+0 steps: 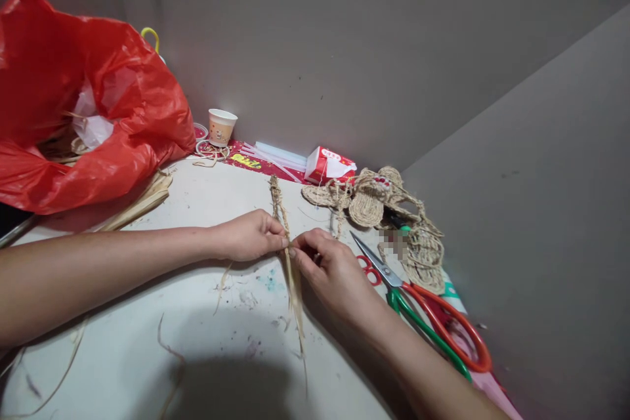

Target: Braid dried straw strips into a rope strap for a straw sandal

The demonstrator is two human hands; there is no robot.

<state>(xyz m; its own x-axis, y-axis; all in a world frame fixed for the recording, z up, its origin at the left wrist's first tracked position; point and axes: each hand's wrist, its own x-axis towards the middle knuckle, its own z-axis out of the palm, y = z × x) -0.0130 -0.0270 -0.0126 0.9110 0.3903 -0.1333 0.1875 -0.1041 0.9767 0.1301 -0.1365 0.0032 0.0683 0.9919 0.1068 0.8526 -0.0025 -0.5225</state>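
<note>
Two hands pinch one straw braid over a pale counter (pixel 207 203).
The left hand (pixel 253 236) and the right hand (pixel 332 269) each have thumb and finger closed on the straw braid (pixel 292 282), almost touching one another near the middle of the counter. Reading the clock from that grip, the plaited part runs towards 12 and loose, unplaited strands trail towards 6. A red plastic bag (pixel 138 118) with dry straw inside stands at 10 o'clock, a paper cup (pixel 220 128) at 11, a red-and-white packet (pixel 327 164) at 1, coiled woven pieces (pixel 367 207) between 2 and 3, and large scissors (pixel 391 277) with spread handles, one orange-red, one green, near 4, beside the right hand.
</note>
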